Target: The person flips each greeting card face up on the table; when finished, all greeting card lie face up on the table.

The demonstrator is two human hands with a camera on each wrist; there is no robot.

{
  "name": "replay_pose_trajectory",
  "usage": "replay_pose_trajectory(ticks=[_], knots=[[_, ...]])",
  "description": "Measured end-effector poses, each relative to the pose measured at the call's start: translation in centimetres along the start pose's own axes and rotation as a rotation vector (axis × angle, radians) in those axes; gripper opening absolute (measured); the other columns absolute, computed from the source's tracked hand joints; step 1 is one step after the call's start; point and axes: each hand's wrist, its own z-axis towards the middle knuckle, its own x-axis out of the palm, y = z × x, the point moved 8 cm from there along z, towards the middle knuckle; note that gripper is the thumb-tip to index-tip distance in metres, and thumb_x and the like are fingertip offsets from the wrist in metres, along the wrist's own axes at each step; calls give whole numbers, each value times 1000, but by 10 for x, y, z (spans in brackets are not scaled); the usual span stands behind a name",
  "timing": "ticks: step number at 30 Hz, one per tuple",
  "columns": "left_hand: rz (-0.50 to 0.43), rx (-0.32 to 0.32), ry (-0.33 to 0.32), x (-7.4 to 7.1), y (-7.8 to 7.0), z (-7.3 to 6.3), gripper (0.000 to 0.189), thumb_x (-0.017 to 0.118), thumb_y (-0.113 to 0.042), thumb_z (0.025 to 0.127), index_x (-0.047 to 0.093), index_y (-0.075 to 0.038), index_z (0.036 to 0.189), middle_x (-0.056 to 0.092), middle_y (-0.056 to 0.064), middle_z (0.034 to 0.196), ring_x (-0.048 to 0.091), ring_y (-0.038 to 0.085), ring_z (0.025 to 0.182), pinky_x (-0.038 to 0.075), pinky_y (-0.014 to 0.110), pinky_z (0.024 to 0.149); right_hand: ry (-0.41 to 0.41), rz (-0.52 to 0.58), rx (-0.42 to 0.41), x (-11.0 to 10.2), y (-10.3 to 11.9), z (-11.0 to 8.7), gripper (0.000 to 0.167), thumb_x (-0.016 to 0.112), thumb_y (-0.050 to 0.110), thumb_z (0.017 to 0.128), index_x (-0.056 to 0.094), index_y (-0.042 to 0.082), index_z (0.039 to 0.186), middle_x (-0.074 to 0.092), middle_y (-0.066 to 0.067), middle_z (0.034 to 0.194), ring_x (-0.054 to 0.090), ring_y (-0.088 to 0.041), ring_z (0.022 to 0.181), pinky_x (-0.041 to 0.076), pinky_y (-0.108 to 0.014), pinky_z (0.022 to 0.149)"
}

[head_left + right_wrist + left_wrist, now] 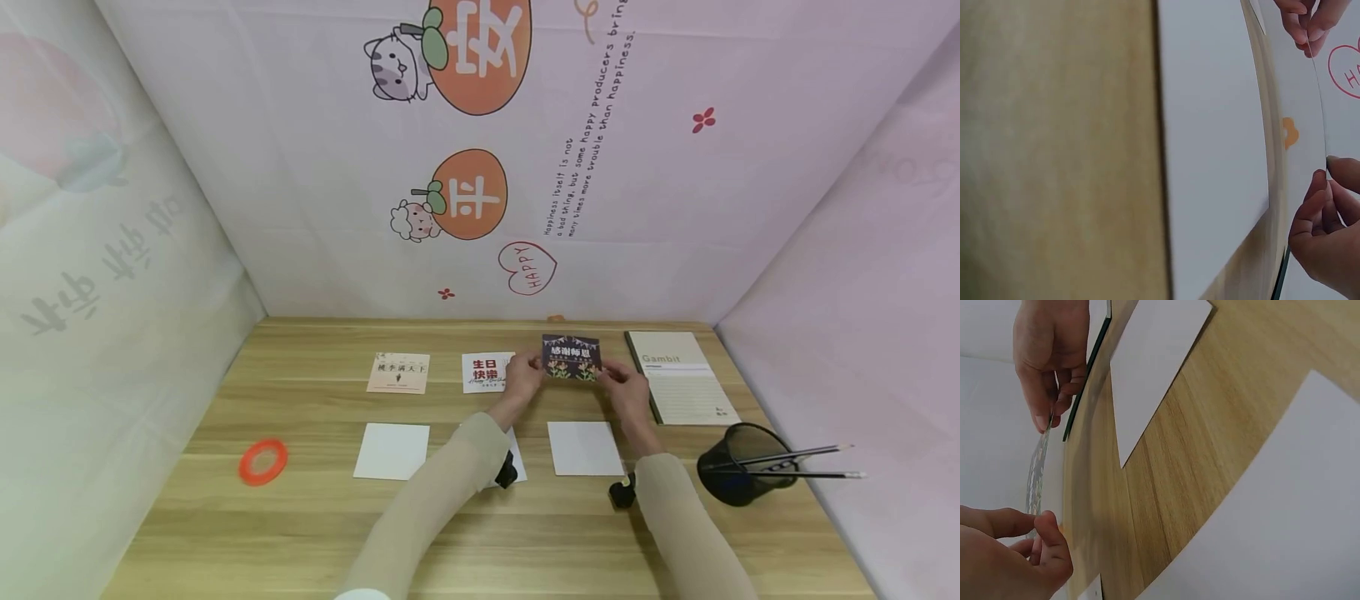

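A dark greeting card [572, 358] with white characters and flowers is held up off the table near its back edge. My left hand [522, 377] pinches its left edge, and my right hand [627, 393] pinches the right one. In the left wrist view the card [1036, 472] appears nearly edge-on between both hands' fingertips. Close behind the left hand lies a birthday card [483, 372], partly covered by that hand. Below the raised card, a blank white square [587, 448] lies on the table. Another white square [519, 467] is mostly hidden by the left sleeve.
A beige card [398, 372] and a white square [392, 451] lie to the left, with a red-orange ring [263, 462] farther out. On the right are a Gambit notebook [681, 375] and a tilted black mesh pen cup [738, 467] with pencils.
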Motion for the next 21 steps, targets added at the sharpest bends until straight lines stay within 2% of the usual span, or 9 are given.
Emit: replay_pose_trajectory(ticks=[4,9,12,17,21], knots=[[-76,-57,35,6,4,-2,38,60,9,81,62,6,118,63,11,85,56,16,67,44,18,54,4,-51,-27,-3,2,1,35,65,19,91,65,4,122,64,-16,112,55,-16,84,47,-17,60],[-160,-152,53,12,10,-3,39,57,9,83,61,5,122,66,11,97,66,23,75,55,27,63,11,-110,-58,-5,6,2,33,61,17,94,64,2,123,64,-19,112,59,-22,83,47,-18,59],[-180,-192,46,14,13,-3,37,57,9,84,62,6,120,67,14,101,67,25,77,57,31,68,18,-146,-52,-5,5,2,33,58,18,95,63,3,125,63,-19,116,58,-25,91,47,-22,65],[-176,-217,54,16,14,-3,35,57,7,85,62,6,120,69,16,94,67,24,75,57,30,67,25,-195,-55,-3,5,2,34,56,17,96,61,0,125,61,-21,121,54,-28,103,45,-33,79],[-180,-216,66,17,15,-1,32,57,9,84,62,9,116,68,19,92,66,22,70,58,30,67,46,-237,-46,0,3,1,35,53,16,97,60,-2,126,60,-23,122,53,-30,104,46,-38,81]])
